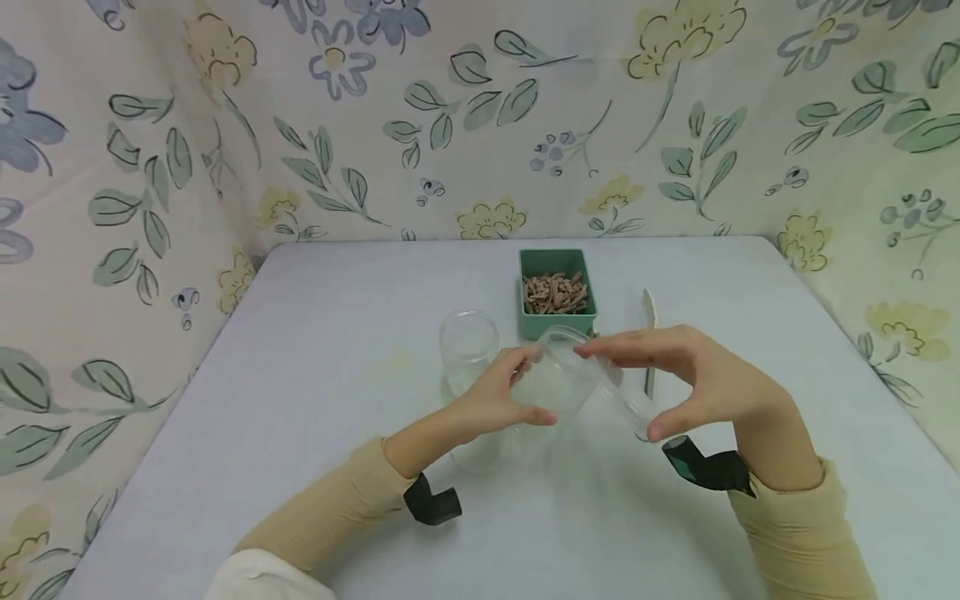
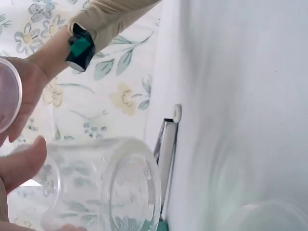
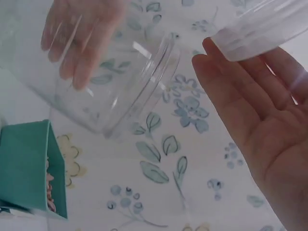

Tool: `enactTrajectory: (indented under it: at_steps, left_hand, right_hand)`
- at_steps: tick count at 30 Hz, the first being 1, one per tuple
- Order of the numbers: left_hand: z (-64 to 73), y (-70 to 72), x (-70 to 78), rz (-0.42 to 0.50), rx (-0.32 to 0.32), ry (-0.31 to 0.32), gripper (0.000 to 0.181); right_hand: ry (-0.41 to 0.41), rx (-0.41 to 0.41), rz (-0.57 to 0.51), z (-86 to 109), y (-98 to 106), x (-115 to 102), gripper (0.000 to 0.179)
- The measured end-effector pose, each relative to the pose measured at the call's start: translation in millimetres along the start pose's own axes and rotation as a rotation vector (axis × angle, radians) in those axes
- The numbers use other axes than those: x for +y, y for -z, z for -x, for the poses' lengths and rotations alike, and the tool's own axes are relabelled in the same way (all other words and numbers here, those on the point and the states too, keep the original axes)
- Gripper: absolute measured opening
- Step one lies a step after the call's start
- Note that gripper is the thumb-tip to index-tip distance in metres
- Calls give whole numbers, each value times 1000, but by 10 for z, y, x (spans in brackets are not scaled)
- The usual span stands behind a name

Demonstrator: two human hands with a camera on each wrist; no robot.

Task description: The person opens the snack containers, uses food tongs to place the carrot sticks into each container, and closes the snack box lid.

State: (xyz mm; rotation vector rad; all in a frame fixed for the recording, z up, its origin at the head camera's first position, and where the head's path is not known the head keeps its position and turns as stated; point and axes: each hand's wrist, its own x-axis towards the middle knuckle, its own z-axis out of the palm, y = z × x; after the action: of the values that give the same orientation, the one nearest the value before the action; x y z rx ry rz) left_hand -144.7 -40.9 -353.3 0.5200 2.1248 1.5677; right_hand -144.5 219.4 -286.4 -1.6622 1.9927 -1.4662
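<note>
My left hand (image 1: 491, 396) grips a clear jar (image 1: 562, 387) tilted above the table, its mouth toward the right. In the left wrist view, the thumb (image 2: 24, 163) lies along one side of the jar (image 2: 110, 187). My right hand (image 1: 697, 375) holds a clear round lid (image 1: 632, 408) by its edge, between thumb and fingers. The right wrist view shows the lid (image 3: 262, 31) apart from the jar mouth, with a gap between them. Nothing can be seen inside the jar.
Another clear jar (image 1: 468, 337) stands on the table left of the hands. Behind them sits a green box (image 1: 558, 325) with brown, twig-like pieces (image 1: 555, 293). A long, thin, pale utensil (image 1: 649, 312) lies to its right. Floral cloth (image 1: 480, 125) hangs behind the table.
</note>
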Motion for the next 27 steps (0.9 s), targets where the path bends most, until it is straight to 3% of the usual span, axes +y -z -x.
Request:
enactTrajectory:
  at_steps: [2,5,9,13,21,27]
  left_hand:
    - [-102,-76,-24,-33,77,27,85]
    - [-220,-140,-77,-31,171,40,84]
    - [-306,-167,-144,14,234,63,81]
    - [-374,-184,-194,-3,258,83,81]
    - [-500,-213,-271,-38,284,25,86]
    - [-490,-227,-272,-85,285,53,90]
  right_hand:
    - [4,-46,59,18,-74,-11,72]
    - [-66,-113,161,19,-237,25,69]
    - [-283,-250,299,-9,-489,156,62]
    - [-437,-352,390,-52,-712,333,60]
    - [-565,-300,620,-73,-996,620,69]
    - [-606,-282,645,-58,-1046,689,75]
